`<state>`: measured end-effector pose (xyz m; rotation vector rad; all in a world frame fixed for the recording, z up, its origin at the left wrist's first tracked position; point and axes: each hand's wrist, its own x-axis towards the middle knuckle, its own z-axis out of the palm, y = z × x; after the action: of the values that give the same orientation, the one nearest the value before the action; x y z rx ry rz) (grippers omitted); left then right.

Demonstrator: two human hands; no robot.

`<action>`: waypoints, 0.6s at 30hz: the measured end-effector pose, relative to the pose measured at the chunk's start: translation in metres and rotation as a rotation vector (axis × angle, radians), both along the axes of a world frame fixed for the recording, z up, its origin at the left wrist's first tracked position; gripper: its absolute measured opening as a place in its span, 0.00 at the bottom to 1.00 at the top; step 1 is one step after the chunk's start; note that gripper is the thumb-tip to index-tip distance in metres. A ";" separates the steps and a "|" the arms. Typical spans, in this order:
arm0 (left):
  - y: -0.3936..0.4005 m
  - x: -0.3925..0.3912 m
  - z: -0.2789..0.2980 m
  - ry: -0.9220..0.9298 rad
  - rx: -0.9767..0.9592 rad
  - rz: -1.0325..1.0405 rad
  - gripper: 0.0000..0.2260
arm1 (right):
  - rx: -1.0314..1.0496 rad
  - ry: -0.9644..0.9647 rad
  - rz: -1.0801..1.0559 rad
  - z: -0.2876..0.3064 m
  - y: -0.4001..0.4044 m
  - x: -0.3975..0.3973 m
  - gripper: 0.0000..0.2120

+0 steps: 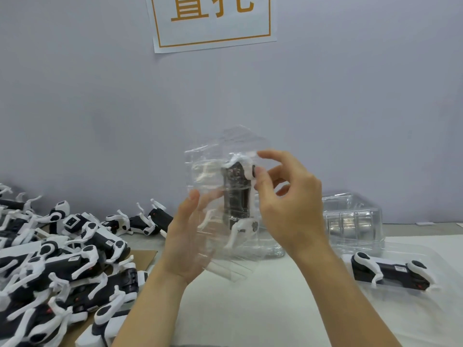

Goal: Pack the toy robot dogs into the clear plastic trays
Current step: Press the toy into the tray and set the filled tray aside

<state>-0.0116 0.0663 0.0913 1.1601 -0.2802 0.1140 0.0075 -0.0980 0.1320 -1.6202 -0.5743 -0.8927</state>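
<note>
Above the table (275,309), the left hand (186,242) holds a clear tray (213,166) upright, fingers wrapped round its edge. Its toy dog (238,196) is pinched at the top by the right hand (288,204). One more dog (390,272) lies at the right. A big pile of dogs (55,259) crowds the left side. Stacked empty trays (353,219) stand behind. The wall sign (213,18) has orange writing, cut off.
</note>
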 end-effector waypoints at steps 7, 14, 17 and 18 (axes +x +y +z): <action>0.004 0.008 0.001 -0.144 0.630 0.160 0.24 | 0.613 0.221 -0.126 0.001 -0.016 0.007 0.16; -0.008 0.019 -0.020 -0.071 1.489 0.162 0.35 | 0.621 0.442 -0.183 -0.005 -0.030 0.017 0.16; -0.027 0.024 -0.037 -0.115 1.656 0.124 0.36 | 0.459 0.488 -0.098 -0.010 -0.023 0.019 0.15; -0.031 0.025 -0.042 -0.121 1.628 0.098 0.38 | 0.392 0.507 -0.060 -0.013 -0.020 0.019 0.15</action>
<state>0.0130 0.0350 0.0492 2.7900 -0.4282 0.0189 0.0261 -0.1179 0.1191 -1.4290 0.0060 -0.5580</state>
